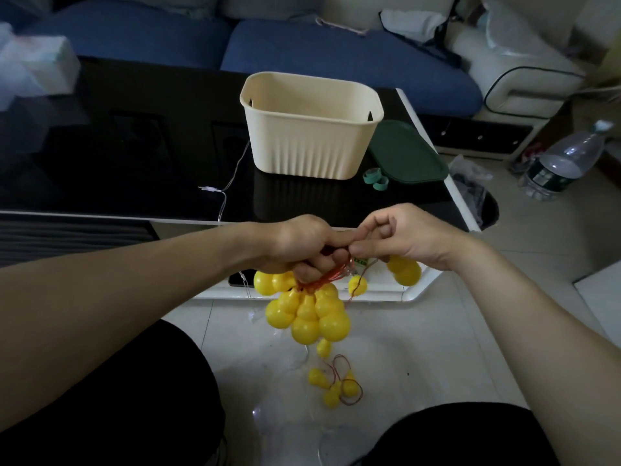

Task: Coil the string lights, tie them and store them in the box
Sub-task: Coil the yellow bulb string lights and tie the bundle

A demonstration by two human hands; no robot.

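Both forearms reach out over the knees, hands meeting just past the near edge of the black table (pixel 134 146). The left hand (pixel 302 245) is knuckles-up, fingers curled tight into a fist around a gathered bunch of red wire, and from that fist hangs the string lights (pixel 307 314), a fat cluster of yellow gourd-shaped bulbs dangling below it. The right hand (pixel 400 237) sits right against the left, wrist cocked, thumb and forefinger pinching the wire where the two hands touch, the other fingers loosely bent above. One yellow bulb peeks out just under the right palm, another small one hangs between the hands on a thin lead. Lower down, a few loose bulbs with a loop of red wire lie on the pale tile floor (pixel 470 348) between the person's dark-clad legs. A clear stretch of cable runs over the tabletop and drops off the near edge towards the hands.

Up on the table stands the box (pixel 311 139), cream and ribbed, open-topped, well apart from the hands. Just to its right lies a dark green lid (pixel 405 153), flat, with small green ties (pixel 376 179) curled beside it. A blue sofa (pixel 336 52) sits behind, and a plastic water bottle (pixel 564 159) leans on the floor off to the right.
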